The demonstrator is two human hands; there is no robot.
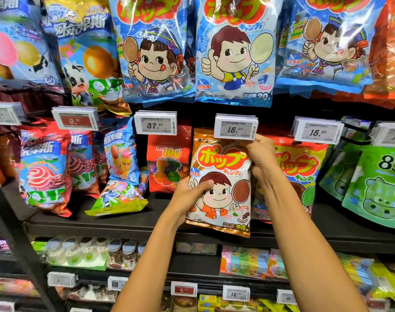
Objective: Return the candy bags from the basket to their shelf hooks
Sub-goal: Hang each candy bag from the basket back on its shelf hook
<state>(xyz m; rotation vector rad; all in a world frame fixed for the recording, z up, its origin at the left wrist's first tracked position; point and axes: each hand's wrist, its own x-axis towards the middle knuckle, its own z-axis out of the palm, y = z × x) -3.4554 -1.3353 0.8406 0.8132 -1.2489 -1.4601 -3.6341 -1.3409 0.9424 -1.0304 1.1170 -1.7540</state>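
Left grip [187, 197] low on bag [223, 194], right grip [262, 156] high

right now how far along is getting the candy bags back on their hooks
Done: cannot tell; the basket is out of view, nothing marks which hanging bags were returned. In hand: one brown-edged candy bag, the left hand gripping its lower left side, the right hand pinching its top under the 15.80 price tag. Left: seating this bag on its hook, which the tag hides, then any bags remaining in the basket.
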